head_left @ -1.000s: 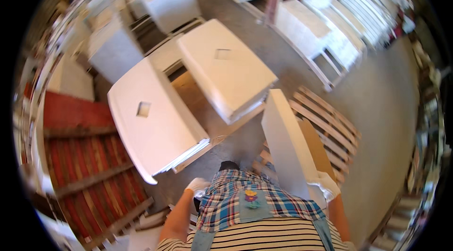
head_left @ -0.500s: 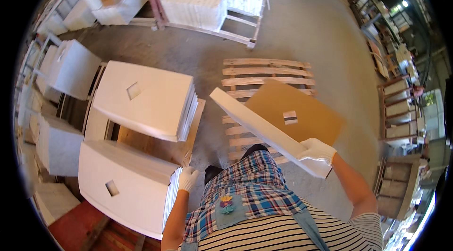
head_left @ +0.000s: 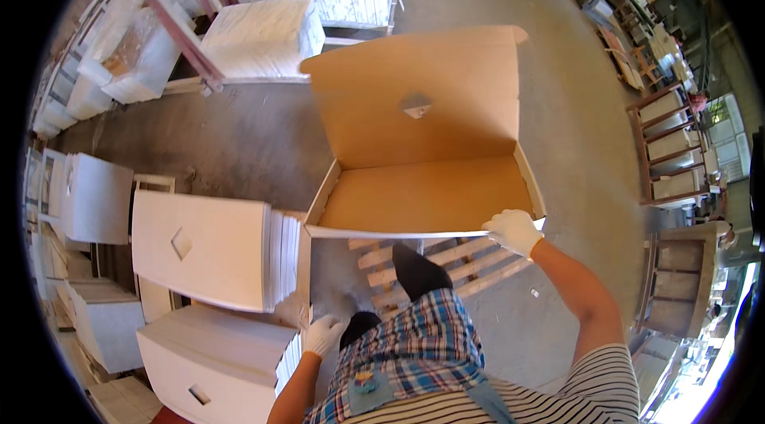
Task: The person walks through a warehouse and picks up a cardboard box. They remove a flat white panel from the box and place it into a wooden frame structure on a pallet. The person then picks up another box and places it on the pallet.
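A shallow cardboard box [head_left: 430,193], white outside and brown inside, is held up with its flap lid standing open at the far side. The lid has a small diamond-shaped window. My gloved right hand [head_left: 514,233] is closed around the near right corner of the box. Low down, my gloved left hand [head_left: 323,335] is beside the right edge of a stack of flat white boxes [head_left: 219,360], its fingers loosely bent and nothing visible in them. A second stack of white boxes [head_left: 203,249] stands just beyond that one.
A slatted wooden pallet [head_left: 470,265] lies on the floor under the box, near my feet. Wrapped marble-patterned stacks [head_left: 263,37] rest on pallets at the far left, beside a reddish frame [head_left: 179,29]. Racks [head_left: 673,145] line the right side.
The box has swung from a tilted, edge-on position at the right to the front, and its inside now shows with the lid raised. My view has turned, shifting the stacks and pallet.
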`<state>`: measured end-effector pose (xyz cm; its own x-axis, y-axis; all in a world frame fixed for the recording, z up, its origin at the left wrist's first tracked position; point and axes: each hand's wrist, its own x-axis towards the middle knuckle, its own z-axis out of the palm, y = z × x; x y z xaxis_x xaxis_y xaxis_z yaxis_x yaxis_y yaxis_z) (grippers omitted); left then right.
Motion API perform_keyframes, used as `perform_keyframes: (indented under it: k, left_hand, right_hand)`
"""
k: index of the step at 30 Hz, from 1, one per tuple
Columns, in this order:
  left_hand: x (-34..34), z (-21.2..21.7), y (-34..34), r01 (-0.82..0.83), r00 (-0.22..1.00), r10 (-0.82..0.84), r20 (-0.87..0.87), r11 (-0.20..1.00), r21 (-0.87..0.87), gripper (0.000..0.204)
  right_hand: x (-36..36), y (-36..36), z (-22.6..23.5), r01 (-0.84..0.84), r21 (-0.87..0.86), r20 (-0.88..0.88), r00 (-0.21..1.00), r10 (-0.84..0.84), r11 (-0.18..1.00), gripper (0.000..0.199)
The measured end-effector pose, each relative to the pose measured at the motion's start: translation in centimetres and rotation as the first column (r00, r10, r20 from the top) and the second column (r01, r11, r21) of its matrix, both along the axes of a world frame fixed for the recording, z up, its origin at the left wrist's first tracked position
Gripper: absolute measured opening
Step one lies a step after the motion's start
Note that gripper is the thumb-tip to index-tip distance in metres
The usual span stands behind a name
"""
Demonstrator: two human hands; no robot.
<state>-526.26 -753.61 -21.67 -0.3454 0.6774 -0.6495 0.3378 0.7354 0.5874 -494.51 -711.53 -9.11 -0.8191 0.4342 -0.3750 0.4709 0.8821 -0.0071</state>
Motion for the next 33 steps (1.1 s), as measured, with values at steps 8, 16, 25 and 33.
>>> perform_keyframes:
  k: [8,16,25,33]
  left_hand:
    - [1.1,-4.0,9.4,-0.27,0.957,0.289,0.026,0.918,-0.291,0.035]
    - [5.6,-5.1,19.3,-0.236,0.912,0.369,0.178,0.829,-0.507,0.03]
    - [7.0,-5.1,28.9,-0.224,0.914,0.372,0.162,0.796,-0.562,0.032]
    - [8.4,-7.3,29.8,-0.267,0.868,0.457,0.195,0.759,-0.594,0.028]
  right_hand:
    - [-0.2,18.6,-17.6,-0.129,-0.023,0.003,0.992,0.129,0.991,0.007]
    - [1.3,31.5,-30.7,-0.138,-0.04,0.002,0.99,0.138,0.99,0.011]
    - [5.0,38.5,-40.5,0.099,0.062,-0.028,0.995,-0.097,0.993,0.013]
    - [5.8,38.8,-40.7,0.099,0.078,-0.116,0.989,-0.09,0.992,0.013]
